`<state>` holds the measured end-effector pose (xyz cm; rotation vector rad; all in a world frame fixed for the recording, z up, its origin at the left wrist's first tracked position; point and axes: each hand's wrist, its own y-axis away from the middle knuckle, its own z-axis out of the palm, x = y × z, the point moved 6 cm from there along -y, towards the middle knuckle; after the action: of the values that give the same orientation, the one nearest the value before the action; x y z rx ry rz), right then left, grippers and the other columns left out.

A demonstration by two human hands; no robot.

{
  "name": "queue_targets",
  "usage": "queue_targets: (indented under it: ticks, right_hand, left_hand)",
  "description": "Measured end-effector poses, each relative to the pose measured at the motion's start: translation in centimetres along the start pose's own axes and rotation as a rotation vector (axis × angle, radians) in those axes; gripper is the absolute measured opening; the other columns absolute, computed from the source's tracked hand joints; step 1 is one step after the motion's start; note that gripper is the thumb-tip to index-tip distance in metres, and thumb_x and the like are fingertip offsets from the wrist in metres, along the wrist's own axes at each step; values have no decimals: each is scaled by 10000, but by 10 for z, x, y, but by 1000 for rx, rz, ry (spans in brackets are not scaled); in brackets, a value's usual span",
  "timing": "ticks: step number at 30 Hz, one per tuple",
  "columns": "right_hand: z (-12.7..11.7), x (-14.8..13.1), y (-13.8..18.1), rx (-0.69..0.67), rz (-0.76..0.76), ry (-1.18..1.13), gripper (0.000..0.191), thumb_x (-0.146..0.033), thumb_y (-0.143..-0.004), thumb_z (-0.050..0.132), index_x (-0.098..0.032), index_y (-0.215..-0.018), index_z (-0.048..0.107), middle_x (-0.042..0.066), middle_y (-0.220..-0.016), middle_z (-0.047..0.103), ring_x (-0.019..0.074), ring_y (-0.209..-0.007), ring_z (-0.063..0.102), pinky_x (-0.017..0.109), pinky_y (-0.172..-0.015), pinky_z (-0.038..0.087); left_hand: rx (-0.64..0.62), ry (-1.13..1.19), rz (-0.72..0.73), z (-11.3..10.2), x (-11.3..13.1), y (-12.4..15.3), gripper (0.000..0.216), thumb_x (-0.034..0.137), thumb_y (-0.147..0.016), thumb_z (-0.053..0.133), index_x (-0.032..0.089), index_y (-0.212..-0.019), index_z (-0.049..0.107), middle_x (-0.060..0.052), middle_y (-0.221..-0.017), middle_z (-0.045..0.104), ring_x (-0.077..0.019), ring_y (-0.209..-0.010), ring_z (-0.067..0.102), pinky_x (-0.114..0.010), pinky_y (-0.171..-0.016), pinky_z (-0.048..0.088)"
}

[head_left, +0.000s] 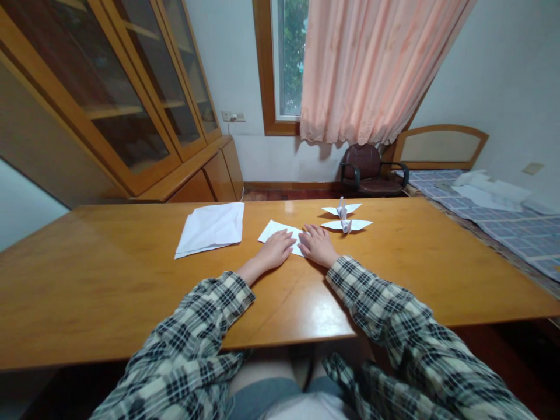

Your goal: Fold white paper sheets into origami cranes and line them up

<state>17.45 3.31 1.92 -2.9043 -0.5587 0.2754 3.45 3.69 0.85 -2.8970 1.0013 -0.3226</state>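
White paper [272,228] slants lengthwise, far left to near right, beneath fingers [286,238].

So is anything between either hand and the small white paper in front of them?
Nothing visible: the left hand and right hand both rest on the small white paper. The paper birds sit beyond the right hand, clear of it.

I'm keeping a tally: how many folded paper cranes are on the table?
2: the nearer crane sits beyond and to the right of the right hand; the farther crane is just behind it, partly overlapped.
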Motion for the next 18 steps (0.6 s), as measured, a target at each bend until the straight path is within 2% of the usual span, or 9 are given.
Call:
queue_targets:
  ticks: [3, 5, 7, 10, 14, 18]
  right_hand:
    - [-4, 3, 0, 11, -155, -103, 354, -372, -953, 449, -199, -1186, 652, 107, -1397, 517, 255, -1319, 383, 420, -1098, 256]
    - [-2, 6, 2, -95, -281, -219, 360, -375, -958, 455, -187, -1194, 652, 103, -1326, 580, 201, -1229, 491, 354, -1076, 323]
    - [-2, 13, 5, -148, -303, -298, 377, -399, -921, 535, -182, -1209, 646, 105, -1339, 576, 191, -1236, 505, 340, -1076, 346]
    - [-5, 20, 12, -197, -320, -343, 530, -453, -800, 690, -190, -1254, 620, 109, -1392, 537, 210, -1295, 474, 358, -1104, 335]
    - [-13, 23, 20, -221, -329, -317, 467, -418, -836, 639, -219, -1258, 623, 91, -1413, 525, 205, -1310, 470, 362, -1112, 332]
    - [-24, 17, 30, -201, -386, -237, 353, -334, -858, 585, -192, -1168, 679, 106, -1336, 593, 201, -1252, 527, 331, -1066, 384]
  left_hand:
    - [-12, 57, 28, 7, -1, 4, 468, 393, -973, 367, 215, -1390, 483, -76, -1514, 400, -220, -1426, 303, -422, -1183, 217]
    - [-21, 82, 31, 10, -4, 6, 516, 462, -958, 398, 223, -1412, 453, -77, -1528, 375, -216, -1435, 287, -420, -1183, 212]
    - [-25, 101, 28, 11, -7, 7, 553, 505, -934, 440, 228, -1412, 452, -74, -1529, 373, -214, -1440, 276, -415, -1185, 207]
    - [-25, 121, 14, 10, -9, 7, 563, 516, -916, 474, 240, -1407, 459, -63, -1529, 374, -213, -1442, 274, -415, -1187, 203]
    - [-30, 126, 8, 8, -8, 7, 548, 500, -920, 471, 245, -1404, 463, -58, -1530, 374, -215, -1438, 284, -413, -1188, 202]
    - [-27, 128, 5, 7, -7, 8, 554, 507, -920, 464, 247, -1410, 455, -49, -1534, 368, -209, -1442, 273, -398, -1190, 200]
